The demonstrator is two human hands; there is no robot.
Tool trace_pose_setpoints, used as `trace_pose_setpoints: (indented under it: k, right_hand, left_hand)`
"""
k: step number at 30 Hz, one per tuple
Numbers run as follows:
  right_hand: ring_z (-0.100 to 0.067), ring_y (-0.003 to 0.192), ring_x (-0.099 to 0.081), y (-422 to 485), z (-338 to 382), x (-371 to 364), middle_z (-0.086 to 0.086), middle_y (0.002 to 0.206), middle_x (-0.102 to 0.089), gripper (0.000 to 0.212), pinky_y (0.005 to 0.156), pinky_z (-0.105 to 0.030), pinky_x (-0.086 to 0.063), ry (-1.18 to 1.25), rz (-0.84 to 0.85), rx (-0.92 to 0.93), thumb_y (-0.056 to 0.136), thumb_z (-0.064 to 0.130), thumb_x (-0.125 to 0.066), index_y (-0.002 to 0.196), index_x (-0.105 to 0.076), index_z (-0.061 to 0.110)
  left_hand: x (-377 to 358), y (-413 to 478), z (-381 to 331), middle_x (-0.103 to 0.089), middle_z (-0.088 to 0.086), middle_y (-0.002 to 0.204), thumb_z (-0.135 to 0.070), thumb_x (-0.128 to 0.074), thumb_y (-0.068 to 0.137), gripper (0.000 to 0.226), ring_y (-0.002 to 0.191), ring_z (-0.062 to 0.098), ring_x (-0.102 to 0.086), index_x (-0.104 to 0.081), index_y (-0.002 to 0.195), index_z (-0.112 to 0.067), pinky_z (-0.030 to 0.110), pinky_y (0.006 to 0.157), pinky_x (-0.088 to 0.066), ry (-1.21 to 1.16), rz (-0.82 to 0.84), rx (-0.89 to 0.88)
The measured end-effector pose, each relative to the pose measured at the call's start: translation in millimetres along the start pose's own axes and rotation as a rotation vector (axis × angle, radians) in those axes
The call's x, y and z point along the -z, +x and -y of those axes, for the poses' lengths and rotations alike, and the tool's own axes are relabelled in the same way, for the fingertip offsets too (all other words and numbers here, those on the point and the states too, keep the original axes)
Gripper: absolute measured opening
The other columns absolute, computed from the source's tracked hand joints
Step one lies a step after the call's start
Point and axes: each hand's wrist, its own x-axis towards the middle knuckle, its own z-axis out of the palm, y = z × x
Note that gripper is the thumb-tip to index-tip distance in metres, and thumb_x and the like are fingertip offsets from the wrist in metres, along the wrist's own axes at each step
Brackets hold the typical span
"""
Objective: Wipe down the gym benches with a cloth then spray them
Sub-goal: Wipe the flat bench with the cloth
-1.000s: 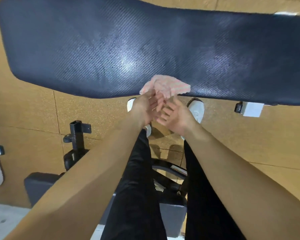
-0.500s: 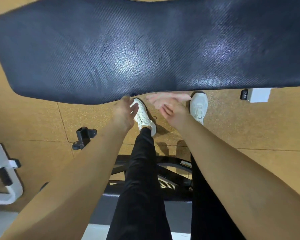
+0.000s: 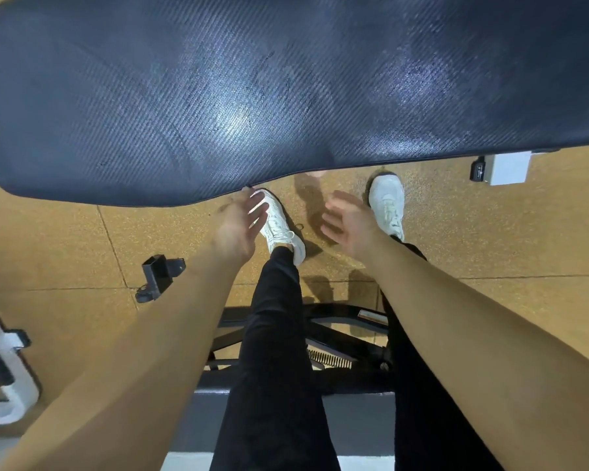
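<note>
Open hands hovering just off the near edge of the long black textured bench (image 3: 286, 79)
The left hand (image 3: 237, 226) and right hand (image 3: 347, 224) are holding nothing; a pink scrap (image 3: 315, 173), perhaps the cloth, is peeking from under that edge, nearer the right.

Floor (image 3: 82, 239) here is tan speckled tile with thin seams. The bench (image 3: 252, 96) is a wide dark pad with a ribbed weave and a few shiny patches, running across just past both hands. On the floor, one white sneaker (image 3: 279, 226) sits right beside the left hand (image 3: 237, 226), and the other sneaker (image 3: 388, 202) is just right of the right hand (image 3: 347, 226). A black bracket (image 3: 157, 277) lies left of the left hand and closer in. There's a white box (image 3: 504, 168) way off right by the pad's edge, a black frame (image 3: 337, 334) with a spring between the forearms, and a white frame (image 3: 0, 368) far left.
</note>
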Motion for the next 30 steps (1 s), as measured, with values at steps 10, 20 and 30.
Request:
trace_pose_setpoints:
  k: [10,20,30]
  right_hand:
    - [-0.019,0.1,-0.068,73,-12,31,-0.004,0.114,-0.071,0.034,0.093,-0.037,-0.054,-0.677,0.059,0.212,0.091,0.016,-0.073,0.124,-0.067,0.017]
    - [-0.016,0.104,-0.061,217,-49,34,-0.008,0.131,-0.061,0.041,0.095,-0.019,-0.044,-1.551,0.088,0.707,0.086,0.024,-0.077,0.125,-0.067,0.016]
    - [-0.04,0.151,-0.008,364,-21,-10,-0.001,0.169,-0.007,0.09,0.122,-0.056,-0.023,-1.922,-0.04,0.662,0.09,0.04,-0.072,0.161,-0.018,0.029]
  left_hand:
    - [11,42,104,-0.072,0.002,0.113,-0.021,-0.055,0.104,0.03,0.096,0.018,-0.068,-0.063,0.131,-0.01,0.03,0.096,-0.053,-0.202,-0.018,-0.054]
    - [4,142,215,-0.065,0.004,0.097,-0.003,-0.056,0.096,0.014,0.085,0.016,-0.063,-0.065,0.1,-0.013,0.02,0.076,-0.052,0.069,0.013,-0.355]
    - [-8,241,232,-0.059,0.013,0.09,-0.005,-0.06,0.098,0.019,0.079,0.022,-0.053,-0.065,0.1,-0.023,0.035,0.072,-0.042,0.02,0.095,-0.446]
